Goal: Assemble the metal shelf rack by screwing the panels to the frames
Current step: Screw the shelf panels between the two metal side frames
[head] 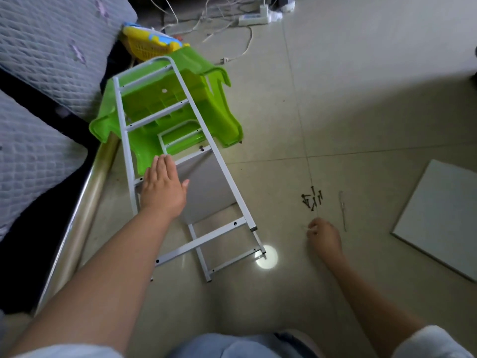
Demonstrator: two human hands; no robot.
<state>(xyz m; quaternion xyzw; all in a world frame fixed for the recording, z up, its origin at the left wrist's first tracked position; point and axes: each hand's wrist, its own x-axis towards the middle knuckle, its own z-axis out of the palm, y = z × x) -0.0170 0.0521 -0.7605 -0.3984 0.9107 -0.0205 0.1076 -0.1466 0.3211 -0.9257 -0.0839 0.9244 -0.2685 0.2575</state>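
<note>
Writing: we are finding no legible brand, label or text on any item.

Frame (pixel 185 140): white metal, ladder-like, lying tilted; its upper end is resting on an overturned green stool (pixel 180 104), its lower feet are standing on the tile floor (pixel 361 99). A second frame is showing beneath the first near the feet.

Panel (pixel 209 187): grey sheet, sitting inside the frame between two rungs, partly covered by our left hand (pixel 162 189).

Left hand: we are laying it flat on the panel by the frame's left rail, fingers straight and pressed together, thumb spread to the side.

Right hand (pixel 324 236): we are holding it low over the floor, just below the screws (pixel 312 200); fingertips are curled inward and seem to be pinching something small and thin, though we cannot tell what.

Screws: dark, lying in a loose pile on the floor, well apart from the frame.

Tool (pixel 342 210): thin, pale, lying just right of the screws.

Spare panel (pixel 438 215): white, lying flat at the right edge, near the tool.

Edges and room: a bed (pixel 51 73) with a metal rail is closing off the left side, near the frame. Open tile is stretching between frame and spare panel, and beyond the stool toward a power strip (pixel 254 18) with cables. A yellow basket (pixel 147 47) is sitting behind the stool.
</note>
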